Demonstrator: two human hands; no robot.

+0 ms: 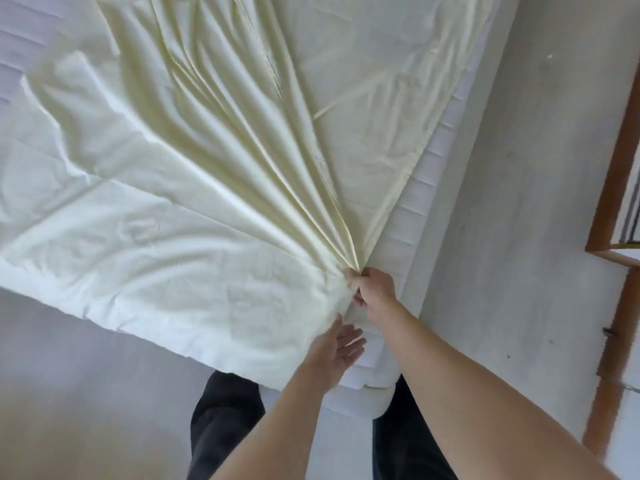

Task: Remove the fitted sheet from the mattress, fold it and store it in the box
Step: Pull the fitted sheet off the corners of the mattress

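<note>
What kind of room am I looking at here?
Most likely a bedroom: a white mattress on a pale floor, covered by a pale yellow fitted sheet, with a wooden frame at the side.

floor: we see pale grey concrete floor (512, 188) right of the grip and below-left | furniture: brown wooden frame (620, 140) far right, well apart | light: soft, even daylight

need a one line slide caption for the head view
Right hand grips the gathered pale yellow fitted sheet at the white mattress corner while the open left hand reaches in beside it.
</note>
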